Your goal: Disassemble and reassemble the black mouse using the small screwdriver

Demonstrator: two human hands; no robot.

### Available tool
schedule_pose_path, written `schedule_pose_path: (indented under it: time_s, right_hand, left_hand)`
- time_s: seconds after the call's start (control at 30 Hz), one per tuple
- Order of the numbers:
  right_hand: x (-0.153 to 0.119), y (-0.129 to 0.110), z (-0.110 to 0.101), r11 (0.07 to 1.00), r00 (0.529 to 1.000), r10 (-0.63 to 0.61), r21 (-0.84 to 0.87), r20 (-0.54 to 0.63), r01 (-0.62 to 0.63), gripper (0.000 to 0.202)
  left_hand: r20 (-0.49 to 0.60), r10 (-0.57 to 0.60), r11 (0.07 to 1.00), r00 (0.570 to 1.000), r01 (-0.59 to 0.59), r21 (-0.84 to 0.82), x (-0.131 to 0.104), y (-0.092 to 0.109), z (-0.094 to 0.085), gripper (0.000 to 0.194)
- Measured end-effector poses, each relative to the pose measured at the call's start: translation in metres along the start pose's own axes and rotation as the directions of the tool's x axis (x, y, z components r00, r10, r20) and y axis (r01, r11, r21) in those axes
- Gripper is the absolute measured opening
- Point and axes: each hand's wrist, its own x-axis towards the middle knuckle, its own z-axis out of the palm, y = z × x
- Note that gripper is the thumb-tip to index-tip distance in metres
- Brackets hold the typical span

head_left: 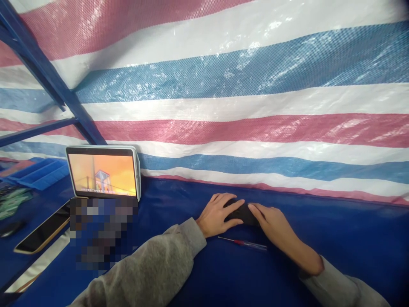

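Note:
A small black object [242, 213] lies on the blue tabletop, partly covered by both hands; its exact kind cannot be made out. My left hand [218, 215] grips its left end, thumb on the near side and fingers bent over the far side and top. At the opposite end, my right hand [271, 221] has its fingers closed round the object, the thumb resting along it. Just nearer to me lies a thin screwdriver [249, 244] with a red and clear handle, its shaft pointing left. Neither hand touches it.
A tablet [102, 174] stands on the left, playing an orange scene. Before it are a phone [44, 228] and a pixelated patch. Further left sits a blue compartment tray [44, 175]. A blue metal frame [68, 100] and a striped plastic sheet [223, 128] close off the back.

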Motion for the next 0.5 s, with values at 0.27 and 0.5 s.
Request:
schedule_pose_path:
  time_s: [0.27, 0.5]
  right_hand:
    - [-0.020, -0.015, -0.032, 0.950, 0.938, -0.139, -0.224, 0.318, 0.217, 0.011]
    - [-0.018, -0.017, -0.049, 0.952, 0.867, -0.211, -0.107, 0.452, 0.287, 0.008]
  left_hand:
    - [0.007, -0.092, 0.995, 0.996, 0.092, 0.043, 0.001, -0.003, 0.004, 0.061]
    - [0.002, -0.083, 0.996, 0.997, 0.083, -0.014, 0.002, -0.003, 0.004, 0.059]
